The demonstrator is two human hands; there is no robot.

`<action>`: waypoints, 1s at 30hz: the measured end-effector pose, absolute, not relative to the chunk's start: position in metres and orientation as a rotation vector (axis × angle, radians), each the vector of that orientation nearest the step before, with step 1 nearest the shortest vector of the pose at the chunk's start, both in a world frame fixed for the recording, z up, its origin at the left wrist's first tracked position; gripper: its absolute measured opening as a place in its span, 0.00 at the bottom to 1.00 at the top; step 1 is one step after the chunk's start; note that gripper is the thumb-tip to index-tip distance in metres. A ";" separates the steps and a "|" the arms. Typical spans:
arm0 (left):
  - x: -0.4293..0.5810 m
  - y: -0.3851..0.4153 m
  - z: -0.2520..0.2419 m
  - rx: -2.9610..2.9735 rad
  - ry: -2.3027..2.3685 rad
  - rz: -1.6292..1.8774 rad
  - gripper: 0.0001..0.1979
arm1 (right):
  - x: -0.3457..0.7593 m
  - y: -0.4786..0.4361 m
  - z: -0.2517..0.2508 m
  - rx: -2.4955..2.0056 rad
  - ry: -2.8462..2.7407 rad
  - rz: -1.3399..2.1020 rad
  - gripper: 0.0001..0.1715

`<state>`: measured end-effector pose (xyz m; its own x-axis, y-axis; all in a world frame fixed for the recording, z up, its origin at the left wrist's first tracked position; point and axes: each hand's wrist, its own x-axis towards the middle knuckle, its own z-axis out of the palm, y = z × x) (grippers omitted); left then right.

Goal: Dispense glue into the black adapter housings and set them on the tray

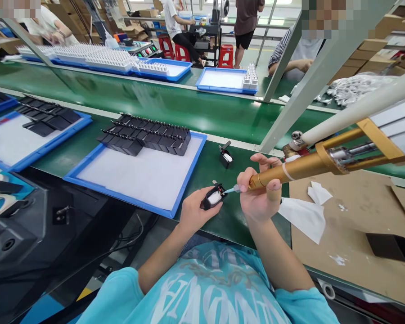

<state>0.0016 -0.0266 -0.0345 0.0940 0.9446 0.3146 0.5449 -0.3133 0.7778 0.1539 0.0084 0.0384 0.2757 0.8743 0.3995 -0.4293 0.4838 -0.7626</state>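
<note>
My left hand (193,210) grips a small black plastic housing (207,202) with a white block inside and thin wires at its far end. My right hand (259,191) is wrapped round the front of a gold-coloured glue dispensing gun (305,165). Its pale blue nozzle tip (231,189) reaches to the wired end of the housing; whether it touches cannot be made out. A second black housing (226,157), its lid or flap standing up, sits on the green bench beyond my hands.
To the left, a blue-rimmed tray (121,198) bears rows of black housings (148,135); another such tray (37,150) stands farther left. On the right lie cardboard (344,225), white tissue (305,218) and a dark phone-like slab (391,247). A slanted metal post (297,90) rises ahead. Co-workers sit across the line.
</note>
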 end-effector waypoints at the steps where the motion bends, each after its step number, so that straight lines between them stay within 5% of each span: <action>1: 0.002 -0.027 -0.034 1.905 1.451 1.129 0.17 | 0.154 0.009 0.039 -0.565 -0.905 0.954 0.20; 25: 0.023 -0.014 -0.042 2.014 1.266 1.433 0.19 | 0.137 0.002 0.048 -0.342 -0.907 1.033 0.11; 30: 0.021 -0.016 -0.042 1.982 1.337 1.367 0.19 | 0.138 0.004 0.048 -0.352 -0.897 1.022 0.20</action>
